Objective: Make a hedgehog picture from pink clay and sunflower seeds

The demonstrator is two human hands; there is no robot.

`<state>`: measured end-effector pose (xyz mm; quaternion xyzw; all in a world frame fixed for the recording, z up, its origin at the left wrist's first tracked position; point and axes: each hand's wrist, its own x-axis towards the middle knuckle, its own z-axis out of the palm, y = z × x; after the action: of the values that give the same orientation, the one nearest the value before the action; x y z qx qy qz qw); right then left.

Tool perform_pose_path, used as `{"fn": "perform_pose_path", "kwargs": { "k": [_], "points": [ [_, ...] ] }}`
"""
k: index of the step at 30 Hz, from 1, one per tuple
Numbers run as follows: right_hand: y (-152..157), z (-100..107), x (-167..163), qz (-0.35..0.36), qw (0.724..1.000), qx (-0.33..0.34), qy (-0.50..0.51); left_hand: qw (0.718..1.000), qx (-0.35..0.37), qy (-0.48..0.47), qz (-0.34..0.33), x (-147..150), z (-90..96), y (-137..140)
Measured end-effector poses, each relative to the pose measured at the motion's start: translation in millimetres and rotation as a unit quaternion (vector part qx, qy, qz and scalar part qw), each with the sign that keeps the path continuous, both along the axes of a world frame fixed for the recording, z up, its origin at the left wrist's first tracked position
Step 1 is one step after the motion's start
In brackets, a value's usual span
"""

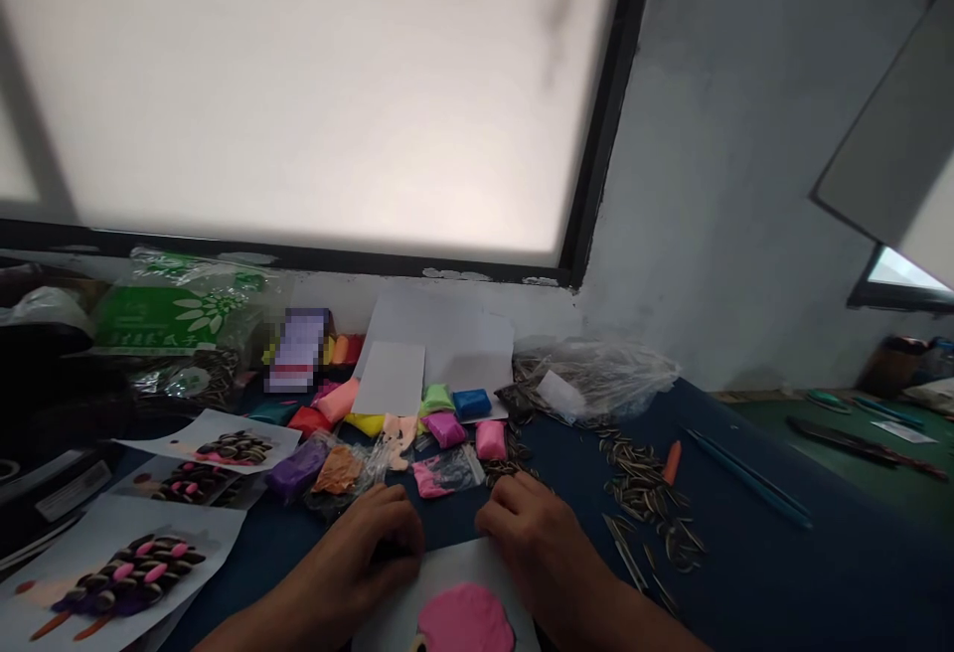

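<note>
Across the foreground spreads a dark blue tabletop (790, 582). Taking the worked sheet as the clock's centre, a green-printed bag (160, 314) lies between ten and eleven o'clock, and sheets bearing seed-studded figures (138, 572) overlap at nine. The white sheet (456, 561) itself sits low, between the person's two hands. Left hand (380, 538) curls beside its upper left edge; right hand (529, 525) curls over its upper right corner. The hands are apart from each other, fingers bent; whether either pinches the paper, I cannot tell. On the sheet lies a pink clay shape (466, 617). Coloured clay packets (445, 430) cluster around twelve o'clock. At two lie a slim blue tool (752, 480), an orange stick (672, 463) and scattered striped seeds (641, 483).
</note>
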<state>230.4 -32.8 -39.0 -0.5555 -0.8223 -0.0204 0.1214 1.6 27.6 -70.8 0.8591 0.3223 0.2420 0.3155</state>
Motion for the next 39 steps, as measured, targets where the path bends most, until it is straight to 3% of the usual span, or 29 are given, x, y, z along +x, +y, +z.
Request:
{"fn": "perform_pose_path", "kwargs": {
  "k": [6,10,14,18,21,30,39],
  "points": [
    [-7,-3,0,0.083,0.975,-0.006,0.204,0.999,0.031,-0.001,0.007,3,-3.0,0],
    [-13,-7,-1,0.092,0.961,-0.046,0.257,0.997,0.068,-0.015,0.024,7,-11.4,-1],
    [-17,-11,-4,0.093,0.950,-0.033,0.295,0.995,0.088,-0.027,0.028,8,-14.6,-2],
    [-18,-14,-7,0.111,0.942,-0.012,0.315,0.994,0.098,-0.033,0.026,8,-13.6,-4],
    [-18,-13,-4,0.082,0.941,-0.020,0.327,0.993,0.105,-0.035,0.028,9,-12.2,-5],
    [-13,-8,-2,0.048,0.960,-0.016,0.275,0.992,0.116,-0.038,0.025,9,-12.6,-5],
    [-20,-8,-8,0.086,0.948,-0.036,0.304,0.992,0.113,-0.049,0.014,7,-6.5,-9]
  ]
}}
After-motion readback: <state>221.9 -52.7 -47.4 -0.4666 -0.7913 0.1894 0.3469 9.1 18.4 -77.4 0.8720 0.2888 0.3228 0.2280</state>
